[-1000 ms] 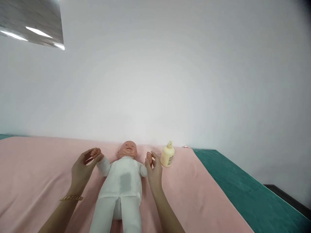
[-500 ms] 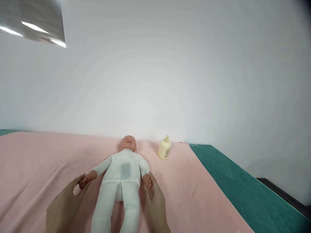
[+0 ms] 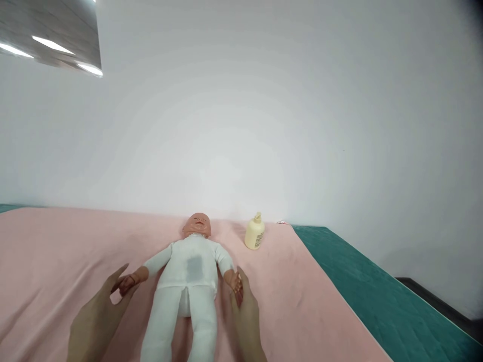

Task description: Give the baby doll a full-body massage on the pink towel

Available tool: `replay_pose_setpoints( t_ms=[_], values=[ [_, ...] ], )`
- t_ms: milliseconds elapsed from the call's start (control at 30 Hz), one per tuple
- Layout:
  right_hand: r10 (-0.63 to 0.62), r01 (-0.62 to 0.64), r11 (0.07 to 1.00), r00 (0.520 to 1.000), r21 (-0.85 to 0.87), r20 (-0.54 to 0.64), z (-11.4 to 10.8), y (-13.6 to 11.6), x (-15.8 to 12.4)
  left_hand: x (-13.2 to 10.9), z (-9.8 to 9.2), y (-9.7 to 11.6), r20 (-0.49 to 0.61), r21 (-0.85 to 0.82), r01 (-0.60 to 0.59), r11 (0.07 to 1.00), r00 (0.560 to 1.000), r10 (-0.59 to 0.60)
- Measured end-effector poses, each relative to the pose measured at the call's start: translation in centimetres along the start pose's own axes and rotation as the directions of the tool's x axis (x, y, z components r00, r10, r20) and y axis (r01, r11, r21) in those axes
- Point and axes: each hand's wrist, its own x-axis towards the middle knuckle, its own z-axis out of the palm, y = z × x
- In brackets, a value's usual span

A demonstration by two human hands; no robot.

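A baby doll [image 3: 188,281] in a white bodysuit lies on its back on a pink blanket [image 3: 56,251], head toward the wall, arms angled down beside its body. My left hand [image 3: 98,317] pinches the doll's small hand on the left side between thumb and fingers. On the other side, my right hand [image 3: 246,314] is closed on the doll's other hand, close to its hip. A grey patch marks the doll's chest.
A cream pump bottle [image 3: 254,232] stands upright on the blanket to the right of the doll's head. Dark green bedding [image 3: 377,311] shows beyond the blanket's right edge. A plain white wall rises behind.
Both hands brought the doll's arms from raised beside its head down to its sides a second ago. In the last half second they have barely shifted.
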Motion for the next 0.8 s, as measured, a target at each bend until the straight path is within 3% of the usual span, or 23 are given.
replay_pose_setpoints(
  t_ms=[67,133,267,433,533,667,800],
  values=[
    [0.001,0.002,0.999,0.999,0.053,-0.049,0.2,-0.5,1.3,0.8,0.1,0.8,0.020,0.080,0.020,0.997,1.000,-0.022],
    [-0.004,0.008,0.998,0.998,0.067,-0.060,0.5,-0.9,2.9,1.7,0.6,1.7,-0.004,0.036,-0.033,0.999,0.999,0.033],
    [-0.071,0.075,0.991,0.997,0.113,-0.034,1.2,-1.0,6.6,4.0,2.6,3.4,-0.119,-0.275,-0.141,0.951,0.987,0.111],
    [-0.229,0.232,0.954,0.973,0.193,-0.037,2.6,0.2,11.9,7.8,5.4,5.3,-0.143,-0.534,-0.195,0.823,0.980,0.139],
    [-0.243,0.247,0.946,0.969,0.211,-0.042,3.6,0.8,14.5,10.1,6.9,5.8,-0.101,-0.626,-0.167,0.762,0.986,0.133],
    [-0.206,0.195,0.958,0.978,0.212,0.031,4.8,1.8,17.0,12.8,8.6,5.3,0.043,-0.712,-0.065,0.699,0.990,0.135],
    [-0.136,0.115,0.972,0.986,0.207,0.092,5.9,3.3,19.4,14.9,9.9,4.9,0.183,-0.695,0.047,0.717,0.976,0.114]
  ],
)
